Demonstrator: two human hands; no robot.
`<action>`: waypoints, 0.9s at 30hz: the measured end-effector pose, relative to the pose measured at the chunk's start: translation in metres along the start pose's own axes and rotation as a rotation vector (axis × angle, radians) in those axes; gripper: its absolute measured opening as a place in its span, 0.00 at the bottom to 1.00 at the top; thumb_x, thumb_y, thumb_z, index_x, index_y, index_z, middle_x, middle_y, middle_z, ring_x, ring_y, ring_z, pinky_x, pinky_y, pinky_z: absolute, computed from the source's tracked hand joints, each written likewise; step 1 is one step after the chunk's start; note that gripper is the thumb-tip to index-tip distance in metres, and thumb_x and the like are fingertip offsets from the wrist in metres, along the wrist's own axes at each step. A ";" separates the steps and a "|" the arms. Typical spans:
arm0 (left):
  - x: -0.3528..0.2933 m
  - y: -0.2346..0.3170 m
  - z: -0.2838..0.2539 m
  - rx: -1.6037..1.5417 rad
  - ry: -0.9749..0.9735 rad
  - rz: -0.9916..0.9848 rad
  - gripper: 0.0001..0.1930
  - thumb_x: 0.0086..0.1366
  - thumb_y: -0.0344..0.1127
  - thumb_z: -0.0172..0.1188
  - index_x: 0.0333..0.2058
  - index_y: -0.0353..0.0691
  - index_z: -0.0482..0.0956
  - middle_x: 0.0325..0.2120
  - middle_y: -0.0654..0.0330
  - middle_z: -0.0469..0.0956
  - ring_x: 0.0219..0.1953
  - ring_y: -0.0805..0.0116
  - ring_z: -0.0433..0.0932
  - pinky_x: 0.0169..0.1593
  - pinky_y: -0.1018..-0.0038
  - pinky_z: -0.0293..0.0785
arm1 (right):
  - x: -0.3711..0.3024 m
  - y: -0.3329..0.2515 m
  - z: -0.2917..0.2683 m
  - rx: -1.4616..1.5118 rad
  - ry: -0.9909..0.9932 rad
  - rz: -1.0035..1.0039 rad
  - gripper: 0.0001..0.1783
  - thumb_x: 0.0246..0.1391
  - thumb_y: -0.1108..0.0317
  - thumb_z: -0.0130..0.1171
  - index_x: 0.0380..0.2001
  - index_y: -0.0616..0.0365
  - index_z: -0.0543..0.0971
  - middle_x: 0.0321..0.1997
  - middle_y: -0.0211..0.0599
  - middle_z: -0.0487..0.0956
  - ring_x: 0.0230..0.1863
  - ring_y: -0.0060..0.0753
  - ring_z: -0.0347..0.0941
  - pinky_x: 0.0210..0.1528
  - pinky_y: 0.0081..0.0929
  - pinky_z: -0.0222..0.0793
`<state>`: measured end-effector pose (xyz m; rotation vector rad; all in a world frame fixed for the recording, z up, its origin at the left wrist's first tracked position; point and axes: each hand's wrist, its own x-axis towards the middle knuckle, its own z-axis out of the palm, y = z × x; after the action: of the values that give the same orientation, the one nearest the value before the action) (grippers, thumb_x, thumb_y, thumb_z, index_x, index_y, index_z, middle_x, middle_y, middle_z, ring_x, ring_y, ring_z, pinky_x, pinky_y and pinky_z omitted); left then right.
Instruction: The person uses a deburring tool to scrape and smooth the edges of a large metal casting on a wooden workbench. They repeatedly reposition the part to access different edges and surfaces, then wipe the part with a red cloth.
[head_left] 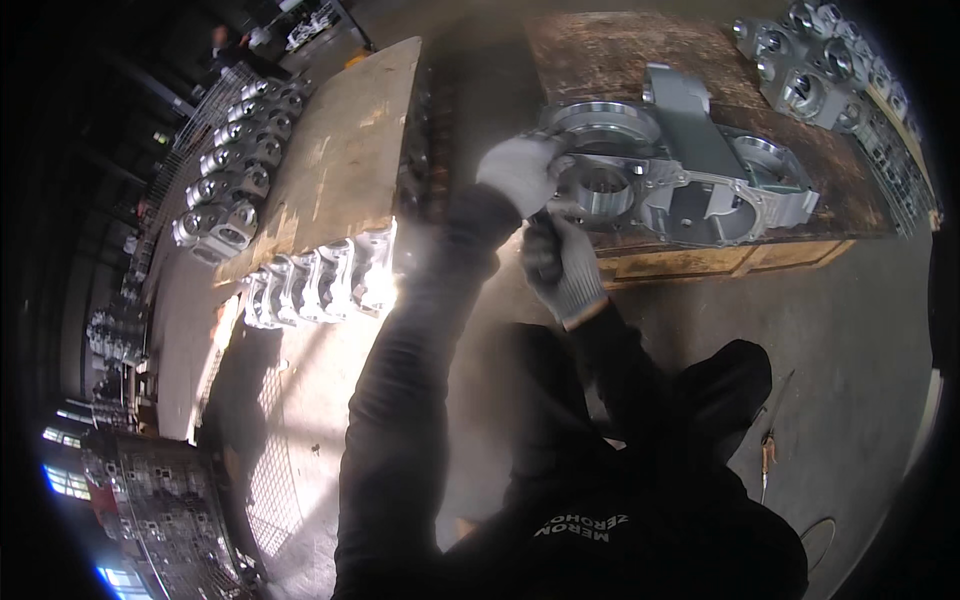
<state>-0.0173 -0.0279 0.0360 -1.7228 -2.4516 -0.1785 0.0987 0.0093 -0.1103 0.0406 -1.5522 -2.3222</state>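
A large grey cast-metal housing [690, 205] with round machined openings lies on a worn wooden board. My left hand [520, 172], in a pale knit glove, is at the housing's left edge, its fingers bent against the rim of the big round bore. Just below it, my right hand [563, 265] is closed near the housing's lower left corner. Its glove is pale on the back and dark over the fingers. Whatever those curled fingers grip is hidden and slightly blurred.
The wooden board [600, 60] tops a wooden crate [730, 262]. More castings [810, 85] stand at the far right. On the left, a sheet of board [345, 170] has bright castings [320, 280] under its near edge. A thin tool [768, 450] lies on the floor.
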 end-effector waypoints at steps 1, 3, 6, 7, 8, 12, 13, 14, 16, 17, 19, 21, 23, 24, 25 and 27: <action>-0.002 0.003 -0.003 -0.014 -0.012 -0.017 0.20 0.76 0.45 0.55 0.62 0.48 0.82 0.59 0.48 0.82 0.58 0.46 0.81 0.63 0.54 0.77 | -0.001 0.004 0.002 -0.360 -0.002 -0.205 0.13 0.78 0.62 0.53 0.35 0.52 0.74 0.24 0.17 0.63 0.17 0.13 0.57 0.14 0.11 0.54; -0.005 0.007 -0.008 -0.040 0.029 -0.048 0.20 0.76 0.45 0.56 0.61 0.48 0.82 0.59 0.48 0.82 0.58 0.46 0.81 0.63 0.55 0.77 | -0.012 0.016 0.001 -1.091 0.029 -0.423 0.15 0.79 0.59 0.52 0.33 0.49 0.73 0.22 0.16 0.61 0.15 0.12 0.54 0.13 0.12 0.50; -0.005 0.010 -0.010 -0.111 0.058 -0.053 0.20 0.76 0.44 0.56 0.61 0.47 0.83 0.58 0.48 0.83 0.59 0.46 0.80 0.63 0.55 0.76 | -0.016 0.035 0.002 -2.061 -0.127 -0.749 0.16 0.80 0.59 0.50 0.33 0.49 0.74 0.21 0.17 0.61 0.15 0.12 0.53 0.14 0.12 0.52; -0.005 0.010 -0.009 -0.108 0.067 -0.071 0.20 0.75 0.44 0.56 0.60 0.47 0.83 0.57 0.48 0.83 0.58 0.46 0.81 0.63 0.54 0.77 | -0.016 0.041 0.004 -2.666 -0.054 -1.096 0.16 0.80 0.59 0.50 0.32 0.49 0.73 0.21 0.18 0.61 0.14 0.12 0.53 0.14 0.13 0.53; -0.004 0.010 -0.008 -0.120 0.075 -0.070 0.20 0.75 0.44 0.57 0.60 0.46 0.83 0.57 0.48 0.83 0.58 0.46 0.81 0.62 0.54 0.77 | -0.013 0.046 0.005 -2.570 0.010 -1.087 0.17 0.79 0.59 0.50 0.31 0.48 0.72 0.21 0.18 0.62 0.14 0.13 0.53 0.15 0.13 0.53; -0.007 0.009 -0.002 -0.119 0.164 -0.016 0.19 0.72 0.45 0.59 0.56 0.47 0.85 0.50 0.46 0.85 0.50 0.43 0.84 0.55 0.51 0.81 | -0.008 0.052 0.011 -1.646 0.220 -0.803 0.16 0.79 0.59 0.49 0.32 0.49 0.73 0.22 0.18 0.63 0.15 0.12 0.54 0.15 0.13 0.53; -0.007 0.009 -0.001 -0.132 0.178 -0.038 0.18 0.70 0.46 0.60 0.54 0.48 0.86 0.47 0.46 0.86 0.48 0.42 0.86 0.53 0.51 0.82 | -0.014 0.052 0.008 -1.681 0.112 -0.784 0.15 0.79 0.59 0.49 0.34 0.50 0.73 0.23 0.17 0.64 0.15 0.12 0.55 0.15 0.12 0.53; -0.008 0.009 -0.001 -0.163 0.204 -0.069 0.20 0.68 0.45 0.64 0.55 0.46 0.86 0.49 0.44 0.86 0.49 0.42 0.86 0.54 0.51 0.82 | -0.013 0.048 0.010 -2.080 0.043 -0.876 0.14 0.79 0.58 0.49 0.37 0.52 0.75 0.23 0.17 0.64 0.16 0.12 0.55 0.15 0.12 0.52; -0.009 0.009 -0.001 -0.154 0.198 -0.040 0.20 0.72 0.43 0.58 0.57 0.42 0.84 0.52 0.45 0.84 0.54 0.43 0.83 0.58 0.51 0.79 | -0.021 0.042 0.006 -2.082 0.057 -0.860 0.15 0.79 0.56 0.49 0.43 0.55 0.78 0.24 0.17 0.66 0.16 0.12 0.55 0.14 0.13 0.51; -0.010 0.009 0.000 -0.144 0.226 -0.016 0.20 0.75 0.42 0.55 0.58 0.40 0.84 0.53 0.46 0.84 0.56 0.43 0.82 0.59 0.51 0.77 | -0.025 0.039 0.002 -1.973 0.140 -0.813 0.17 0.79 0.55 0.49 0.46 0.57 0.79 0.25 0.17 0.66 0.16 0.12 0.55 0.14 0.13 0.51; -0.009 0.010 -0.001 -0.186 0.205 -0.027 0.21 0.73 0.44 0.56 0.59 0.44 0.83 0.53 0.45 0.84 0.55 0.43 0.82 0.59 0.51 0.78 | -0.029 0.034 -0.004 -1.924 0.105 -0.805 0.17 0.79 0.54 0.50 0.47 0.56 0.80 0.26 0.18 0.68 0.18 0.13 0.59 0.16 0.13 0.54; -0.008 0.009 0.000 -0.222 0.236 -0.025 0.22 0.71 0.46 0.58 0.60 0.46 0.83 0.52 0.45 0.84 0.54 0.42 0.83 0.58 0.51 0.79 | -0.028 0.032 -0.005 -2.440 -0.134 -1.135 0.17 0.78 0.53 0.52 0.49 0.56 0.80 0.28 0.21 0.71 0.22 0.14 0.66 0.20 0.13 0.61; -0.005 0.008 0.001 -0.252 0.160 -0.117 0.20 0.67 0.43 0.62 0.56 0.47 0.86 0.51 0.45 0.84 0.53 0.42 0.83 0.57 0.52 0.80 | -0.026 0.035 -0.001 -2.026 -0.106 -0.850 0.18 0.77 0.54 0.53 0.53 0.57 0.80 0.33 0.23 0.75 0.30 0.16 0.72 0.30 0.15 0.69; -0.004 0.006 0.002 -0.235 0.178 -0.100 0.20 0.67 0.42 0.63 0.56 0.47 0.86 0.52 0.45 0.85 0.53 0.42 0.83 0.57 0.52 0.80 | -0.025 0.038 0.001 -1.778 -0.126 -0.653 0.19 0.77 0.54 0.54 0.55 0.58 0.80 0.36 0.24 0.77 0.35 0.18 0.74 0.37 0.17 0.72; -0.003 0.004 0.003 -0.225 0.207 -0.068 0.20 0.67 0.41 0.63 0.56 0.46 0.86 0.52 0.45 0.85 0.54 0.42 0.83 0.58 0.52 0.80 | -0.031 0.042 0.004 -1.682 -0.045 -0.551 0.20 0.76 0.54 0.54 0.57 0.58 0.81 0.39 0.25 0.79 0.39 0.19 0.76 0.43 0.19 0.75; -0.003 0.001 0.007 -0.206 0.256 -0.031 0.20 0.72 0.45 0.62 0.56 0.41 0.86 0.53 0.44 0.84 0.56 0.43 0.83 0.59 0.56 0.80 | -0.054 0.051 0.005 -1.905 0.255 -0.741 0.21 0.76 0.56 0.53 0.61 0.58 0.80 0.40 0.26 0.79 0.36 0.18 0.76 0.39 0.19 0.74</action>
<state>-0.0156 -0.0294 0.0288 -1.6183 -2.3394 -0.6337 0.1619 0.0119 -0.0711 0.4209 1.3047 -3.0340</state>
